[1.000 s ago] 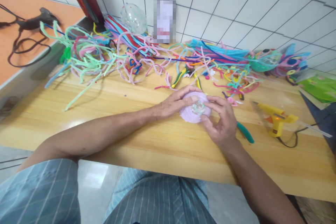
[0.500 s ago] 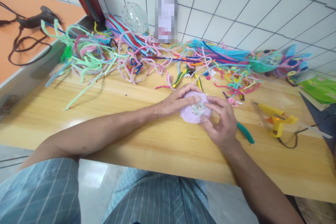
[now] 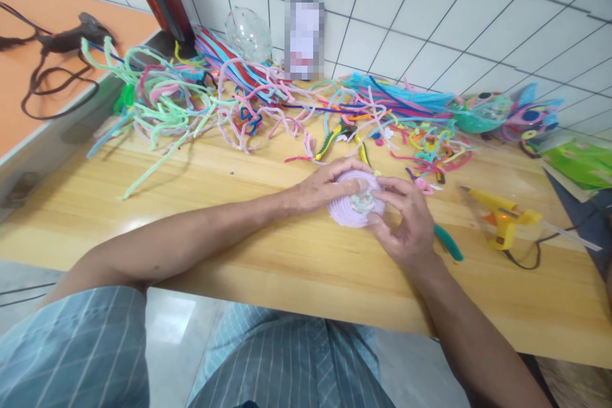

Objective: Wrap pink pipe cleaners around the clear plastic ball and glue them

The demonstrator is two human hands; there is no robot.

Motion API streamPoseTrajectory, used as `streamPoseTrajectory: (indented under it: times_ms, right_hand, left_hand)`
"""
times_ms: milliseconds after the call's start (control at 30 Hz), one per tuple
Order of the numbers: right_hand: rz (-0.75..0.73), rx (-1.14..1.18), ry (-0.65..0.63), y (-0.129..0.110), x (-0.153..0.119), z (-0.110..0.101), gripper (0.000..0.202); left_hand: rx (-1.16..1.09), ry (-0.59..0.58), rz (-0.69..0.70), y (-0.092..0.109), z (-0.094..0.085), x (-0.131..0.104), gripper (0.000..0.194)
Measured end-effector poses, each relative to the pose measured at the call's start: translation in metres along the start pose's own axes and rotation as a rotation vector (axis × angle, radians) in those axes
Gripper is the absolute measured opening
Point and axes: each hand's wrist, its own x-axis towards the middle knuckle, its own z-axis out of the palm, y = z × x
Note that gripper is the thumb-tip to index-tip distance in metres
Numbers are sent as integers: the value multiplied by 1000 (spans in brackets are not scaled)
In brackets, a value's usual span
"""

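Between my hands is a round coil of lilac pipe cleaner (image 3: pixel 344 210), wound in rings about a clear, pale centre. My left hand (image 3: pixel 329 186) grips its left and far side, with the thumb lying across the top toward the centre. My right hand (image 3: pixel 406 217) pinches the right edge between thumb and fingers. Just beyond the coil lie pliers with yellow-and-green handles (image 3: pixel 329 142), partly covered by pipe cleaners. A teal handle (image 3: pixel 448 243) sticks out beside my right wrist; the rest of that tool is hidden.
A yellow glue gun (image 3: pixel 504 213) with its cord lies at right. Mint green pipe cleaners (image 3: pixel 167 115) and blue ones (image 3: pixel 401 99) heap along the tiled wall. A clear ball (image 3: pixel 248 34) and a blurred phone (image 3: pixel 305 37) stand behind. A black corded tool (image 3: pixel 76 35) rests far left.
Both hands keep their hold on the lilac coil, which has barely shifted. The whole view has moved very slightly.
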Motion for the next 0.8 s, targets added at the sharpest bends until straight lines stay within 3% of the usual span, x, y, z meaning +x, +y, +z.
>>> streamPoseTrajectory:
  times_ms: [333,600,800]
  right_hand:
    - [17,46,-53,3,0,-5,46]
    - [-18,108,-65,6,-1,-3,46]
    - [39,119,-95,6,-1,-4,48]
  left_hand:
    - [52,-5,7,9,-1,1,41]
    - [76,-98,-122,25,-5,4,36]
    - [44,-58,-117,27,-4,5,32]
